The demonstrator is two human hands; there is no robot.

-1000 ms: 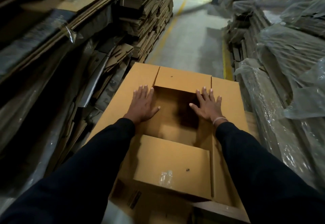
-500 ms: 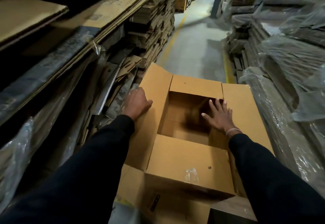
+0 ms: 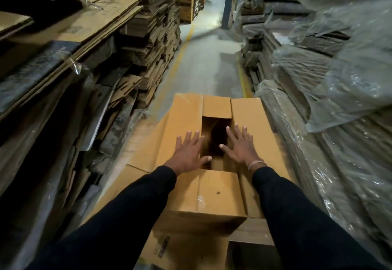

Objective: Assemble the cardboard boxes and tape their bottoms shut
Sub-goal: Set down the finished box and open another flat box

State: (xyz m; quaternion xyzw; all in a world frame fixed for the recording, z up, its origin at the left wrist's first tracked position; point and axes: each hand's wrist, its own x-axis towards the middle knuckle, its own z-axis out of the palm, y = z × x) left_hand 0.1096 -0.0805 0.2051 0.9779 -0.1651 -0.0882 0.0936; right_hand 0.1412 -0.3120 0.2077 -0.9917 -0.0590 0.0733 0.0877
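A brown cardboard box (image 3: 214, 197) stands in front of me with its flaps partly folded inward. My left hand (image 3: 189, 153) lies flat with spread fingers on the long left flap (image 3: 182, 121). On the long right flap (image 3: 252, 117) my right hand (image 3: 240, 146) presses flat, fingers straight. A dark gap (image 3: 216, 136) into the box stays open between the two hands. The short far flap (image 3: 216, 106) and the short near flap (image 3: 218, 193) are folded down. No tape is in view.
Stacks of flattened cardboard (image 3: 148, 42) line the left side. Plastic-wrapped cardboard piles (image 3: 331, 104) crowd the right, close to the box. A concrete aisle (image 3: 203, 66) with yellow lines runs ahead. The box rests on a wooden surface (image 3: 252, 235).
My left hand came in from the outer side of the left flap and folded it down. Both long flaps have swung inward, narrowing the opening. The camera view has tilted up.
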